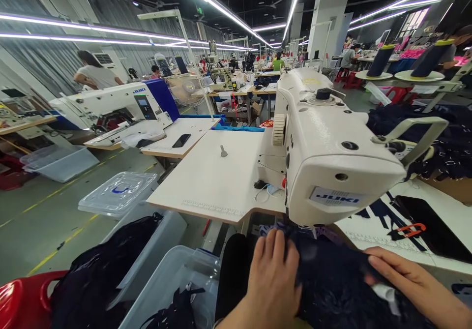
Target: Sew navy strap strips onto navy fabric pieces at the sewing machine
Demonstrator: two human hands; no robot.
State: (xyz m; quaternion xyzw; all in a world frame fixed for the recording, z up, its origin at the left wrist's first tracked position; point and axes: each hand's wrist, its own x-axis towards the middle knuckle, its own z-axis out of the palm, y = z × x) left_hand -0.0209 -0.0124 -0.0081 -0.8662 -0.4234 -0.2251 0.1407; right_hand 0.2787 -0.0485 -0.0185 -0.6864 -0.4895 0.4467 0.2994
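Dark navy fabric point(328, 270) lies bunched in front of me, below the head of a white sewing machine point(324, 137). My left hand point(273, 275) is curled over its left edge, closed on the cloth with the knuckles up. At the right edge, my right hand point(413, 280) pinches the fabric, its fingertips partly hidden behind it. A small white piece point(385, 292), blurred, shows on the fabric beside my right hand. The needle area is hidden under the machine head.
A white worktop point(210, 171) with a ruler scale stands ahead. Clear plastic bins point(188, 270) and a red stool point(25, 299) are at the left. On the right table lie a black phone point(435, 225), orange snips point(411, 229) and navy strips. A second sewing machine point(110, 105) stands at left.
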